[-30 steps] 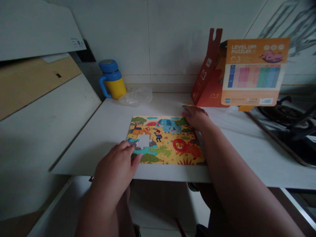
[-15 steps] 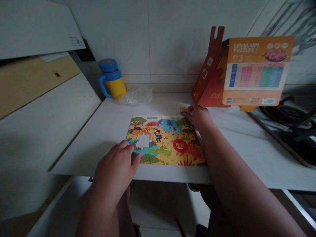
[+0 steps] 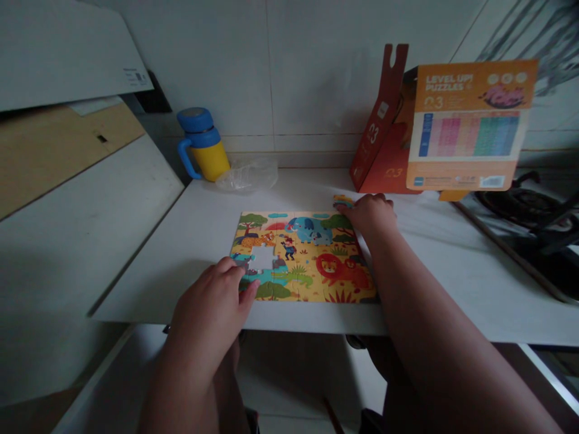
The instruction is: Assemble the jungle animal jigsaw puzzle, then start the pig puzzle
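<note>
A colourful animal jigsaw puzzle [image 3: 307,259] lies flat on the white counter [image 3: 199,235], with one empty gap [image 3: 262,258] near its left side. My left hand [image 3: 211,307] rests on the puzzle's lower left corner, fingers loosely curled and pressing down. At the puzzle's upper right corner my right hand [image 3: 371,216] has its fingers pinched on a loose puzzle piece [image 3: 342,201] lying just beyond the puzzle's edge.
An orange puzzle box [image 3: 456,129] stands open at the back right. A blue and yellow cup [image 3: 202,144] and a crumpled clear plastic bag [image 3: 248,175] sit at the back left. A gas stove [image 3: 529,223] is at the right. A slanted white board [image 3: 81,223] lies left.
My right hand slid slightly right along the puzzle's top edge and closed on the loose piece. The left hand has stayed put.
</note>
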`<state>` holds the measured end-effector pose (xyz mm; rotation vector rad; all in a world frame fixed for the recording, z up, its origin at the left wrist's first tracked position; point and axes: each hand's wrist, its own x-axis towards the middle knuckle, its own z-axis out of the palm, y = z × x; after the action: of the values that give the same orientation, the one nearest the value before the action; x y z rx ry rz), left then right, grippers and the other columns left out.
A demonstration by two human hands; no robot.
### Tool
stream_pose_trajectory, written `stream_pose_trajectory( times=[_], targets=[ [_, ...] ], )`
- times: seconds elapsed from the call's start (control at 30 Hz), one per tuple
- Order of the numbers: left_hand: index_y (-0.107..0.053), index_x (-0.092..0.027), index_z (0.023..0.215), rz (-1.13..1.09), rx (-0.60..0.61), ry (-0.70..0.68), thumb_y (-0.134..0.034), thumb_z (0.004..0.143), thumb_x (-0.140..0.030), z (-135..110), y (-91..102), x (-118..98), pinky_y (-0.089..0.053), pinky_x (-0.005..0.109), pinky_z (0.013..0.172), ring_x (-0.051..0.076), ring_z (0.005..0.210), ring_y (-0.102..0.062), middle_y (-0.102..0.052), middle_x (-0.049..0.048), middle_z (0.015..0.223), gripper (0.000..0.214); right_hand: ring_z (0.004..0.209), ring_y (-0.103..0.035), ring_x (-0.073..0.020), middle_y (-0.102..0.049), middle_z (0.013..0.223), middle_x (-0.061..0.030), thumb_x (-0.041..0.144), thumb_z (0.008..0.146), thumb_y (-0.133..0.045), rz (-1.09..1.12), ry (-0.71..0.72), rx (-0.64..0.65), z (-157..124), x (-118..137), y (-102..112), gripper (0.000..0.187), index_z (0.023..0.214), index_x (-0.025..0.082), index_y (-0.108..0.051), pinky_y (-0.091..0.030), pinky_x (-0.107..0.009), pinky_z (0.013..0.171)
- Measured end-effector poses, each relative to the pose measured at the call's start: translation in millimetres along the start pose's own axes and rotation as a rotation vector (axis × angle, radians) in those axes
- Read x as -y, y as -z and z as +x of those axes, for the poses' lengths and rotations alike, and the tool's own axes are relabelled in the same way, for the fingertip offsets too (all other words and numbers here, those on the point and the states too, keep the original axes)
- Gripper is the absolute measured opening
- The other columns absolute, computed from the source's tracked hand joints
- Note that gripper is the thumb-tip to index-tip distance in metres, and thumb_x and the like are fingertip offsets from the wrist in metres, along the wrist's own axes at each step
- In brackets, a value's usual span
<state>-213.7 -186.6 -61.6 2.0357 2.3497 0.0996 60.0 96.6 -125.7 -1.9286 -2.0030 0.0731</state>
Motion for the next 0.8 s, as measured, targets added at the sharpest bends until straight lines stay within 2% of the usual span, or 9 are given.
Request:
stream_pose_trajectory(
  times=[0.2,0.37,0.5,0.6,0.7,0.8],
  targets=[
    [-0.074,-0.019,0.108,-0.012,-0.037,-0.022,-0.054,0.104,-0.037,-1.7,-1.4,0.4,-0.057,0.042,0.1,0.029,0.112,-0.071,-0.074,0.0116,0.12,0.027,0.12,-0.054,-0.0452,-0.063,0.122,-0.0294,0.066,0.084,-0.07,0.079,-0.055,-0.036,-0.4,3.0,-0.6,0.071,0.127,0.01,-0.073,-0.048,-0.059,0.098],
    [-0.075,-0.019,0.108,-0.006,-0.017,-0.012,-0.054,0.104,-0.037,-1.3,-0.6,0.1,-0.057,0.042,0.1,0.03,0.113,-0.07,-0.073,0.0117,0.119,0.028,0.123,-0.054,-0.0472,-0.06,0.131,-0.0288,0.066,0.084,-0.066,0.045,-0.1,0.013,-3.3,10.5,4.0,0.07,0.128,0.012,-0.073,-0.05,-0.063,0.096],
    [-0.075,-0.018,0.11,-0.013,-0.012,-0.014,-0.056,0.104,-0.037,-1.1,0.2,0.2,-0.057,0.044,0.102,0.03,0.114,-0.07,-0.073,0.0121,0.121,0.028,0.124,-0.053,-0.0476,-0.058,0.131,-0.0302,0.061,0.088,-0.061,0.042,-0.119,0.006,-6.6,16.7,5.3,0.067,0.13,0.009,-0.071,-0.05,-0.063,0.097],
    [-0.074,-0.018,0.111,-0.005,-0.013,-0.014,-0.056,0.105,-0.038,-1.8,-0.8,0.6,-0.057,0.044,0.102,0.03,0.115,-0.07,-0.073,0.012,0.123,0.028,0.125,-0.052,-0.048,-0.058,0.131,-0.0315,0.065,0.09,-0.056,0.049,-0.122,-0.015,-8.1,18.2,4.1,0.071,0.128,0.007,-0.071,-0.048,-0.063,0.099],
    [-0.074,-0.019,0.112,0.008,-0.017,-0.024,-0.056,0.105,-0.038,-2.3,-1.7,0.4,-0.056,0.043,0.104,0.03,0.116,-0.07,-0.073,0.0117,0.123,0.027,0.127,-0.051,-0.0479,-0.058,0.135,-0.0298,0.071,0.084,-0.063,0.059,-0.128,-0.041,-7.0,16.2,2.2,0.076,0.128,0.009,-0.069,-0.046,-0.064,0.101],
    [-0.073,-0.019,0.112,0.026,-0.015,-0.024,-0.055,0.105,-0.039,-1.9,-1.4,-0.7,-0.057,0.044,0.102,0.03,0.115,-0.07,-0.073,0.0122,0.123,0.028,0.127,-0.052,-0.0469,-0.058,0.135,-0.028,0.065,0.083,-0.066,0.068,-0.147,-0.057,-4.4,13.4,0.0,0.07,0.127,0.012,-0.069,-0.045,-0.063,0.103]
  ],
)
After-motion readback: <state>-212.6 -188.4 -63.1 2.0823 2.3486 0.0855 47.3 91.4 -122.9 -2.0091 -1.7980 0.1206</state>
